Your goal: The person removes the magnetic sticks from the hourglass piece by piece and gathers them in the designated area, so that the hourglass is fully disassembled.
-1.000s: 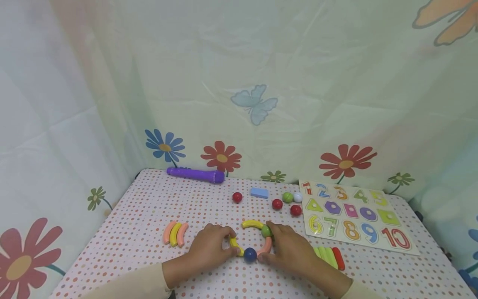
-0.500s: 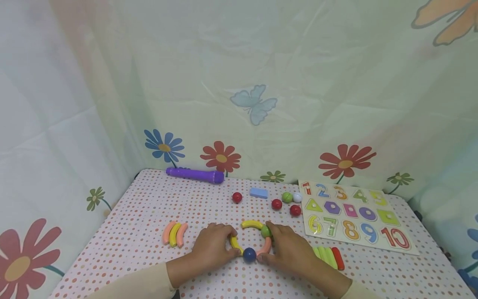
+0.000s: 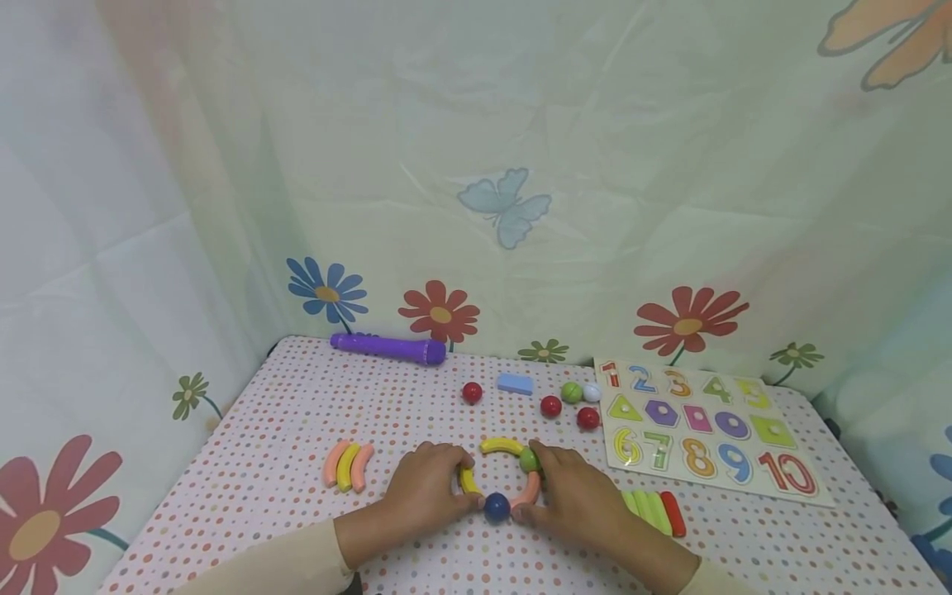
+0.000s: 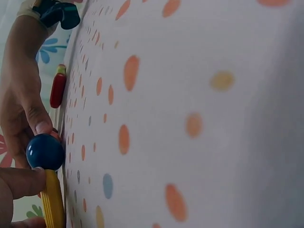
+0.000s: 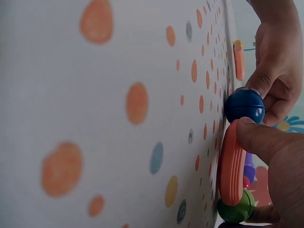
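Pieces lie in an open ring in the head view: a yellow curved stick (image 3: 502, 445), a green ball (image 3: 529, 460), a pink curved stick (image 3: 529, 489), a blue ball (image 3: 497, 507) and a second yellow curved stick (image 3: 468, 479). My left hand (image 3: 418, 487) holds that second yellow stick between thumb and fingers, its thumb tip right at the blue ball. My right hand (image 3: 576, 494) spans the pink stick: in the right wrist view the thumb presses the pink stick's (image 5: 232, 164) end beside the blue ball (image 5: 244, 105), and a finger reaches the green ball (image 5: 236, 207).
Two pink sticks and a yellow stick (image 3: 345, 468) lie at left. Green sticks (image 3: 649, 511) and a red stick (image 3: 673, 514) sit by my right forearm. Behind are red balls (image 3: 472, 392), a blue block (image 3: 515, 383), a purple microphone (image 3: 388, 348) and a number puzzle board (image 3: 714, 430).
My left hand has shifted slightly right, its thumb tip coming closer to the blue ball. The right hand and the rest of the ring have hardly moved.
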Tool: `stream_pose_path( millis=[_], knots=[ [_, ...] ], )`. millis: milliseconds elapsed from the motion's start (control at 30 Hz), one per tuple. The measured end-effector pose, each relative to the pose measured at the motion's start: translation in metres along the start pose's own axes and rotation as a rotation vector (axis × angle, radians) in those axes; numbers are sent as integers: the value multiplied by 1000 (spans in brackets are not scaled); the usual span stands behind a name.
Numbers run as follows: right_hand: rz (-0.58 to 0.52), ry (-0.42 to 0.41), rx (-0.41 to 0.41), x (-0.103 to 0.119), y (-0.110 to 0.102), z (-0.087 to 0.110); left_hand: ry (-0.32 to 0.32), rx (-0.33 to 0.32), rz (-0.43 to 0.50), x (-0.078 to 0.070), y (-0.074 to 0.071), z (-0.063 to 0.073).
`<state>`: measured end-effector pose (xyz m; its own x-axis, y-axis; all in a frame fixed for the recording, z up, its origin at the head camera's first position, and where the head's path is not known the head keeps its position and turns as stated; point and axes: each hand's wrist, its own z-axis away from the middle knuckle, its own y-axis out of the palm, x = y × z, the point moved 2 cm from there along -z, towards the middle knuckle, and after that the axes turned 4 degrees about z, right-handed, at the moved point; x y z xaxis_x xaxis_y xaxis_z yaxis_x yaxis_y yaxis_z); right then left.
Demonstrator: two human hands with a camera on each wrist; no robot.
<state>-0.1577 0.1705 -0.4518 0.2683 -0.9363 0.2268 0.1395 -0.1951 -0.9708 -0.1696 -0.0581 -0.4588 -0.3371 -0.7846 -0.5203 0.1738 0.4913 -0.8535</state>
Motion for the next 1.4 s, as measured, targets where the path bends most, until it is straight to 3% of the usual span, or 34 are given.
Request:
stream_pose_path(
  millis=[433, 733, 1000, 1133, 1400],
  knots=[
    [-9, -13, -25, 1, 0, -1, -13, 45, -20, -1, 0, -4],
    [-9, -8, -18, 0, -1, -1, 78, 113, -58, -1, -1, -4],
    [-9, -6, -18, 0, 0, -2, 95, 101, -53, -2, -2, -4],
    [-11, 4, -10, 0, 0, -1, 86, 108, -31, 3, -6, -3],
    [-8, 19, 5, 1, 0, 0, 92, 87, 12, 27, -23, 2]
  ],
)
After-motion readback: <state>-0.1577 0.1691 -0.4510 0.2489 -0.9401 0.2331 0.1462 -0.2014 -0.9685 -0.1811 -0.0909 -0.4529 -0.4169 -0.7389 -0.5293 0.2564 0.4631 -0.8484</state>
